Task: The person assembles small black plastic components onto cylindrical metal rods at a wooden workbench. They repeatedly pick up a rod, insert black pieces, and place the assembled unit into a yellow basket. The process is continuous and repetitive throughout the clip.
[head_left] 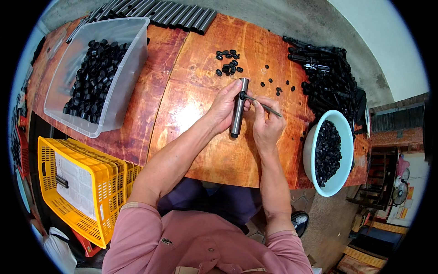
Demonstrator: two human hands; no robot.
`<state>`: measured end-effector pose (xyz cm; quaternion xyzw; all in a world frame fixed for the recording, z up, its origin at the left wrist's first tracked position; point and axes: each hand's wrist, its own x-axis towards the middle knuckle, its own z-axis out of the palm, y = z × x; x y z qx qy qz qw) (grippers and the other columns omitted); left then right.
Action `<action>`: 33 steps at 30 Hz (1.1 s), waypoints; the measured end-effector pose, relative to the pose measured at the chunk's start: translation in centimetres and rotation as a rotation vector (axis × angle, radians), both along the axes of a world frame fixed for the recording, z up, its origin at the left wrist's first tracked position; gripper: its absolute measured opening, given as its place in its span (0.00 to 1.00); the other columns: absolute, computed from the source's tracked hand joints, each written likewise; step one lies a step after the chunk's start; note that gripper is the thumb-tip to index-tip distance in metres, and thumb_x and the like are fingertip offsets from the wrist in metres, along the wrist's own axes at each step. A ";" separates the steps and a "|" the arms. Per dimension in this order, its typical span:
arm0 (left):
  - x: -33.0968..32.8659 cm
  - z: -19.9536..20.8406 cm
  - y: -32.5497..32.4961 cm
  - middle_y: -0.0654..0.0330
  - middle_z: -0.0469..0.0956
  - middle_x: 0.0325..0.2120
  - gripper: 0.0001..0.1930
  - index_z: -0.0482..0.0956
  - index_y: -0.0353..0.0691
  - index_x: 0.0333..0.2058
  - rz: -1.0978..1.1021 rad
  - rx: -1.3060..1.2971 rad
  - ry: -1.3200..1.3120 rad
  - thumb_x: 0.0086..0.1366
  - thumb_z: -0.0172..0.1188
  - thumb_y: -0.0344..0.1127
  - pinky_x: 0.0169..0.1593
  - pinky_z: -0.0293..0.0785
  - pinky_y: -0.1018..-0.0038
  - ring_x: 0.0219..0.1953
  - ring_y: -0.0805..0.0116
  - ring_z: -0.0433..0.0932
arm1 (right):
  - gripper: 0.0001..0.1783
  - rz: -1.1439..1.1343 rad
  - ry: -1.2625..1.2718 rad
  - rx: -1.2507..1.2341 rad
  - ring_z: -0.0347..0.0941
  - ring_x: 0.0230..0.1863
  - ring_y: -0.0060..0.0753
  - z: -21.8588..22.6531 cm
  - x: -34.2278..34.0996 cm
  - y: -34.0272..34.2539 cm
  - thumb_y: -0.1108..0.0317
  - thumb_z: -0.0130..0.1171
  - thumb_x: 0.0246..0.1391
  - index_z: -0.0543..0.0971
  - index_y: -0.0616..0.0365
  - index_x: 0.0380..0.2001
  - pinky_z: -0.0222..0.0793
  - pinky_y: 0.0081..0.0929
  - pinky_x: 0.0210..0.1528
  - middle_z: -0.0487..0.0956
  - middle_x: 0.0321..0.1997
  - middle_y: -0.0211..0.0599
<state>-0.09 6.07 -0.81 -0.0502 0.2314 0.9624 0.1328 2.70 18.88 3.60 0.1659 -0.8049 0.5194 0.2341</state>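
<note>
- Watching the tube [237, 119], I judge this piece is mid-work: a black fitting [242, 95] sits in its upper part, and the rod [272, 111] reaches it from the right.
- Plenty looks left to do: spare tubes [182, 17] lie along the far edge of the table [205, 153], small black pieces [226, 68] are scattered nearer, and a blue basin [310, 157] holds many more parts.
- I can't count finished ones; a few dark tubes in the yellow crate [98, 192] may be some.
- My left hand [224, 104] comes in from lower left, fingers wrapped round the tube, thumb near its top.
- My right hand [268, 127] rises from the lower right, thumb and fingers pinching the rod.
- Between both hands, the tube leans slightly, near end toward the body; I can't tell whether it touches the table.
</note>
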 end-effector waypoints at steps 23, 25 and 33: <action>0.2 0.0 -0.3 0.59 0.76 0.32 0.20 0.69 0.39 0.57 -0.032 0.031 0.018 0.75 0.50 0.46 0.34 0.76 0.77 0.28 0.72 0.75 | 0.04 0.021 0.030 -0.077 0.81 0.35 0.28 -0.9 -0.5 0.1 0.82 0.61 0.58 0.76 0.66 0.35 0.78 0.24 0.38 0.83 0.36 0.43; 0.2 0.1 -0.3 0.59 0.76 0.32 0.20 0.69 0.39 0.58 -0.022 0.007 0.005 0.76 0.50 0.46 0.35 0.76 0.77 0.28 0.72 0.75 | 0.03 0.016 0.002 -0.089 0.81 0.37 0.30 -0.9 -0.5 0.1 0.81 0.61 0.58 0.76 0.66 0.35 0.77 0.25 0.39 0.83 0.36 0.43; -0.2 1.0 -0.4 0.61 0.76 0.32 0.15 0.71 0.44 0.50 0.043 -0.026 -0.071 0.75 0.50 0.48 0.34 0.73 0.75 0.29 0.73 0.74 | 0.03 -0.162 0.097 -0.181 0.79 0.35 0.38 -0.3 -0.9 2.0 0.75 0.57 0.62 0.75 0.64 0.37 0.75 0.33 0.38 0.81 0.34 0.44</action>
